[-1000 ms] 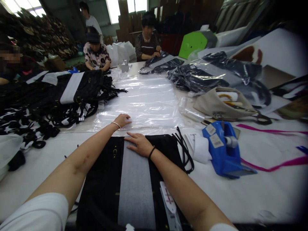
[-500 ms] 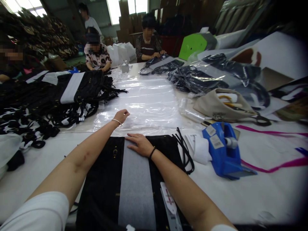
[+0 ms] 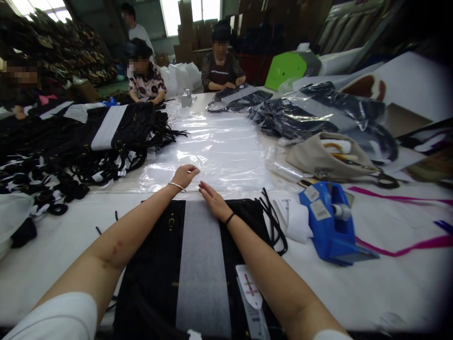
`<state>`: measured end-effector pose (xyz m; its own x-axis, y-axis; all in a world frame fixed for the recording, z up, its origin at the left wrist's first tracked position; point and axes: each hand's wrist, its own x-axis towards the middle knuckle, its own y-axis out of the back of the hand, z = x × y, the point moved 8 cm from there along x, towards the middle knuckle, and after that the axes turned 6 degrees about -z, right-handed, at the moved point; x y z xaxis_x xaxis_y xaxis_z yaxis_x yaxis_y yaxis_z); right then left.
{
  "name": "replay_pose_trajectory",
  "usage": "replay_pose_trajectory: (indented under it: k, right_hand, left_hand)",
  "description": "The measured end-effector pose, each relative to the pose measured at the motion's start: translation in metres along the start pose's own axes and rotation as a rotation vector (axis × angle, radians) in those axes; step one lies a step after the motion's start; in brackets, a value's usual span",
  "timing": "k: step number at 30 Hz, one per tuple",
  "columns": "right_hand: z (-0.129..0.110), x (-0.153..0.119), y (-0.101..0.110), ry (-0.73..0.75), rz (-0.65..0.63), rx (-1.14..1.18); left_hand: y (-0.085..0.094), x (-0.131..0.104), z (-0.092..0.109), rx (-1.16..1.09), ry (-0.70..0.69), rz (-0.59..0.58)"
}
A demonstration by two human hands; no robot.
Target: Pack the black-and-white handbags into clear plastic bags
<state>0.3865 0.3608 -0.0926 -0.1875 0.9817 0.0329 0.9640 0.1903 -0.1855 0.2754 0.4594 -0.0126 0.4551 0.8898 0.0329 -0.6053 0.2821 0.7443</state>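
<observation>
A black bag (image 3: 152, 264) lies at the front with a grey strip (image 3: 201, 264) down its middle and a white tag (image 3: 248, 285) on its right part. Beyond it is a stack of clear plastic sleeves (image 3: 219, 141). Over the near edge of the sleeves is my left hand (image 3: 186, 176), fingers bent together; whether anything thin is between them is too small to tell. My right hand (image 3: 214, 201) is just to its right, above the bag's far edge, with its fingers extended and holding nothing.
A blue tape dispenser (image 3: 327, 222) and a beige pouch (image 3: 325, 156) are on the right. Black bags (image 3: 138, 123) are piled at the left, plastic-wrapped ones (image 3: 293, 113) at the back right. Several people work across the table (image 3: 318, 293).
My right hand has lifted from the grey strip and moved forward to the sleeves' near edge. My left hand has shifted slightly right, so the two hands are closer together.
</observation>
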Motion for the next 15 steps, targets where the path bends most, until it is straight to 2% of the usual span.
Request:
replay_pose_trajectory:
  k: [5, 8, 11, 15]
  right_hand:
    - [0.003, 0.004, 0.011, -0.06, 0.225, 0.142]
    - [0.005, 0.001, 0.015, -0.048, 0.359, 0.163]
    - [0.005, -0.002, 0.015, -0.025, 0.412, 0.169]
    - [0.009, 0.0, 0.017, -0.043, 0.424, 0.2]
  left_hand:
    - [-0.024, -0.016, 0.012, -0.12, 0.002, -0.103]
    - [-0.026, -0.021, 0.002, -0.217, 0.072, -0.042]
    - [-0.009, -0.011, -0.018, -0.34, 0.199, 0.111]
    - [0.039, 0.011, -0.034, -0.476, 0.31, 0.38]
